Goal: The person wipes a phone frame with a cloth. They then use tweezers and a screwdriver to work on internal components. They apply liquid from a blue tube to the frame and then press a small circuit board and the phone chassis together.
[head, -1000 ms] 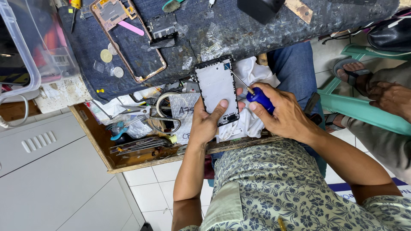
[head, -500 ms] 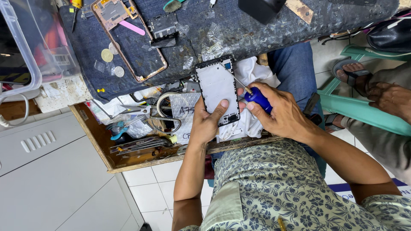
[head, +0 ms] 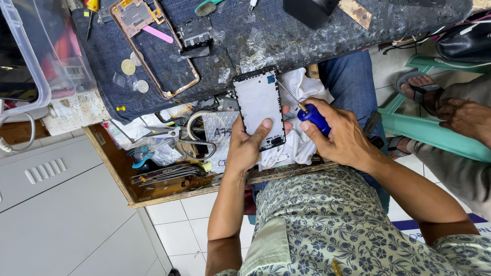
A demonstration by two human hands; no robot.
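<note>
My left hand (head: 245, 148) grips a phone's white inner frame (head: 258, 102) from below, thumb pressed on its lower face. My right hand (head: 340, 135) holds a blue-handled screwdriver (head: 313, 117); its thin metal shaft runs up-left to the frame's upper right edge, near a small blue square. A white cloth (head: 299, 138) lies under both hands, over my lap.
A dark worn bench mat (head: 307, 36) carries a copper-coloured phone shell (head: 153, 56), a pink pry tool (head: 157, 34), two coins and small parts. An open wooden drawer (head: 153, 191) holds scissors, tweezers and bags. Another person's hand (head: 463, 115) and sandalled foot (head: 417, 84) are at right by a green chair.
The screwdriver tip has shifted slightly along the frame's upper right edge. Both hands stay where they were.
</note>
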